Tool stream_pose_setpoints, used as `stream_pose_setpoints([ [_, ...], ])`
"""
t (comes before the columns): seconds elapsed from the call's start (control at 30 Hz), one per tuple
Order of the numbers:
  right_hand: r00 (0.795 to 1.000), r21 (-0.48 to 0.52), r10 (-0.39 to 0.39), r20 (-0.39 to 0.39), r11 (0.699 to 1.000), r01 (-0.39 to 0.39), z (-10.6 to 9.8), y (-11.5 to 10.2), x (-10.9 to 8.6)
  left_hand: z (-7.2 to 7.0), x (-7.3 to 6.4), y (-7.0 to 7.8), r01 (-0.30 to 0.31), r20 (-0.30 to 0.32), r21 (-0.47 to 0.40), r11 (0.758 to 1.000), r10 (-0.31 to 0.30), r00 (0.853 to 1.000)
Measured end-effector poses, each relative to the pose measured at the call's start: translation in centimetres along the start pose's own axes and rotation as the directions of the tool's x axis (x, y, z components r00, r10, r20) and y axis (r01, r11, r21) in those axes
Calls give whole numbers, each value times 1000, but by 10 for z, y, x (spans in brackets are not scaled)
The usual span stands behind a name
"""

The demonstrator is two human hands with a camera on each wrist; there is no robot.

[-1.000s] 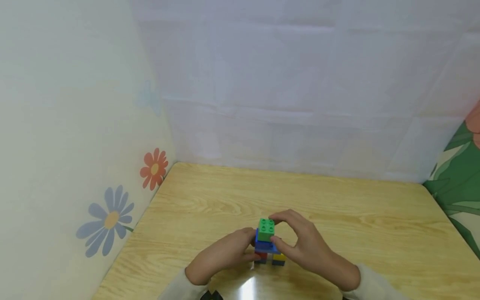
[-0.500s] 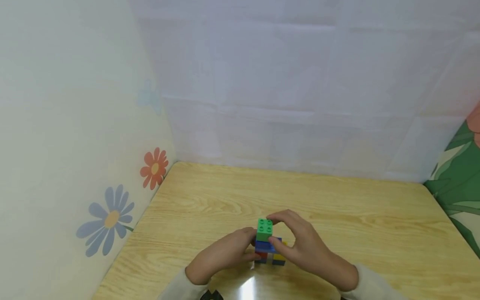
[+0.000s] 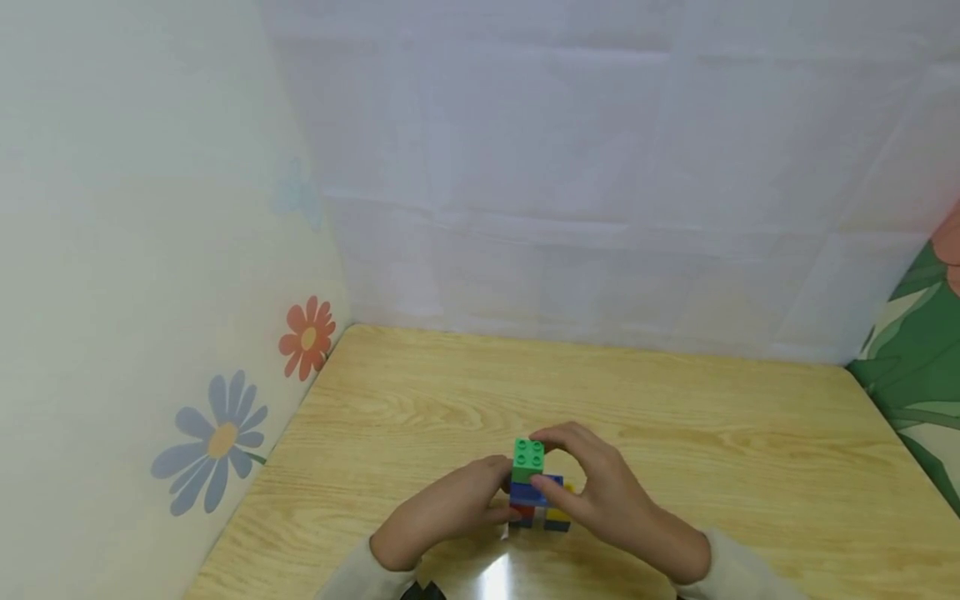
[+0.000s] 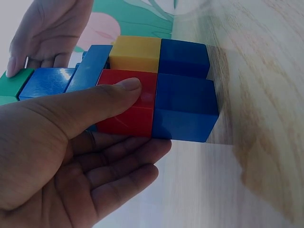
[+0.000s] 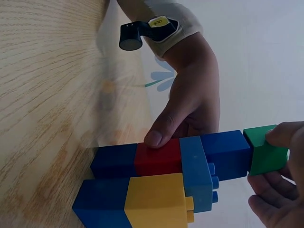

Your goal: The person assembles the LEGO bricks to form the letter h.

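A toy-brick build stands on the table. Its two legs are a red brick (image 4: 126,114) on a blue brick (image 4: 185,109) and a yellow brick (image 5: 154,199) on another blue brick (image 5: 102,202). A flat blue piece (image 5: 197,175) bridges them, with studs showing, and a further blue brick (image 5: 227,154) sits on its left part. My left hand (image 3: 453,500) grips the red leg, thumb on its near face. With thumb and fingers my right hand (image 3: 611,492) pinches a green brick (image 3: 528,461) at the top. Whether its studs are fully engaged I cannot tell.
The wood-grain table (image 3: 720,425) extends behind and to both sides of the build. A pale cloth (image 3: 540,192) hangs behind it, and a flower-printed wall (image 3: 150,292) borders the left. Green leaf print (image 3: 911,358) lies along the right edge.
The green brick and my right hand have shifted slightly left, so the green brick sits more squarely over the upper blue brick. My left hand has stayed on the red leg.
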State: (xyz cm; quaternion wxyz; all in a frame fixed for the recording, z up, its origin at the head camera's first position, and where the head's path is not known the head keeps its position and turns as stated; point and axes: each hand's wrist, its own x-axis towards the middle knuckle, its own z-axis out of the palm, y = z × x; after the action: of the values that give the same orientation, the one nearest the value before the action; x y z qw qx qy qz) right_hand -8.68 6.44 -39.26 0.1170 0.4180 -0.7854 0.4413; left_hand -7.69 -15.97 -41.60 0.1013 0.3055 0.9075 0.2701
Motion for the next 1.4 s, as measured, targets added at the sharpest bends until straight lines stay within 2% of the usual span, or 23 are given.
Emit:
stream_pose_setpoints([
  [0.2, 1000, 2, -19, -13, 1000, 19, 1, 0, 0, 1, 0, -2, -2, -3, 2, 1000, 2, 1000],
  [1.4, 1000, -14, -1, -1, 1000, 1, 2, 1, 0, 1, 0, -2, -4, 8, 8, 1000, 4, 1000],
])
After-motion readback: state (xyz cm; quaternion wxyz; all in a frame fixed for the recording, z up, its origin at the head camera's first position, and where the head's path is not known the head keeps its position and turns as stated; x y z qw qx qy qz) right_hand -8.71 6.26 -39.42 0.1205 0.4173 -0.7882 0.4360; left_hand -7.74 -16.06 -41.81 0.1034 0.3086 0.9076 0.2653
